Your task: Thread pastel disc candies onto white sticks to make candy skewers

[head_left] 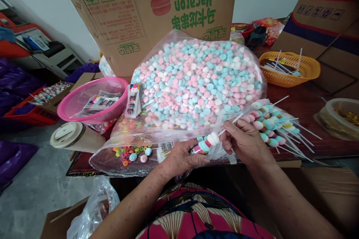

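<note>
Hands at bench edge. The left hand [183, 157] and right hand [242, 140] share one candy skewer [209, 142]: left fingers closed around its lower end, where round pastel discs sit stacked in white, blue and pink; right fingers pinched together on the thin white stick rising toward the upper right. Behind lies a large clear plastic bag [196, 82], glossy and bulging, packed with small pink, blue and white disc-shaped sweets. Finished skewers [270, 121] fan out just to the right of the hands on the dark wooden bench [303, 101], sticks pointing outward. Loose ring-shaped candies [127, 153] in bright colours lie on flat plastic to the left. A round pink mesh basket [92, 99], an oval orange basket [290, 68] holding sticks, and a printed cardboard box [146, 7] stand beyond.
</note>
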Motion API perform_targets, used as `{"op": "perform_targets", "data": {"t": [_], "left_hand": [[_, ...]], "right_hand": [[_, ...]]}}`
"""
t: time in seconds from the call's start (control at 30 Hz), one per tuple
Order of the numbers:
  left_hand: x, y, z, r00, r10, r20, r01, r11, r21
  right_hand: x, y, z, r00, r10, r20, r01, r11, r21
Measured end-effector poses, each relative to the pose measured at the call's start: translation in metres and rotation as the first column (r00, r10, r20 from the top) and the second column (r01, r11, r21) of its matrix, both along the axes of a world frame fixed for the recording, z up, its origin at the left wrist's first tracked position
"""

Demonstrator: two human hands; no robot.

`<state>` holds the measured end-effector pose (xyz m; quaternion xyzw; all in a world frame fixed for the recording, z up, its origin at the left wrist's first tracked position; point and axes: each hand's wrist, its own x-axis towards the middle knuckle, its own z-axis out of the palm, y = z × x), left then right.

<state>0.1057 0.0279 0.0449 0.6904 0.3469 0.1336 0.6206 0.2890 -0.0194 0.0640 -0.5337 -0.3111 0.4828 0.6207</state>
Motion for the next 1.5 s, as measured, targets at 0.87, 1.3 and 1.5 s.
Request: {"op": "perform_targets", "data": {"t": [0.87,1.3,1.5], "left_hand": [[-0.001,-0.008,0.022,0.825,0.255,-0.505,0.068,0.842,0.536],[0.000,-0.009,0.015,0.991,0.085,-0.103,-0.069,0.987,0.148],[-0.028,0.005,0.010,0.981,-0.188,0.046,0.194,0.951,-0.242]], "right_hand": [[-0.023,-0.011,-0.012,0.978,-0.024,0.207,-0.004,0.991,0.137],[-0.044,-0.009,-0.013,0.940,0.176,0.293,-0.199,0.979,0.050],[-0.030,-0.005,-0.016,0.975,0.135,0.175,-0.149,0.987,0.066]]}}
